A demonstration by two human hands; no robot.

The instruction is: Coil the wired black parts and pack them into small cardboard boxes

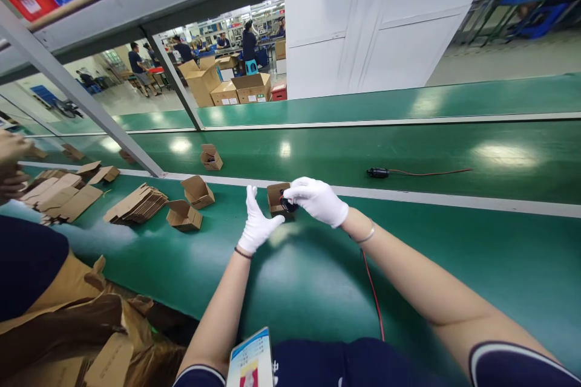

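Observation:
Both my hands wear white gloves. My right hand (pixel 318 198) pinches a small black part (pixel 287 204) at the mouth of a little open cardboard box (pixel 276 196) on the green bench. A red wire (pixel 373 290) trails from near that hand toward me. My left hand (pixel 258 222) is upright beside the box, fingers stretched, palm against its near left side.
Several small open boxes (pixel 197 191) and a stack of flat cartons (pixel 136 204) lie to the left. Another black part with a red wire (pixel 378 173) rests on the green conveyor belt (pixel 408 151). A co-worker's hand (pixel 11 163) is at far left. A slanted metal post (pixel 77 97) crosses the left.

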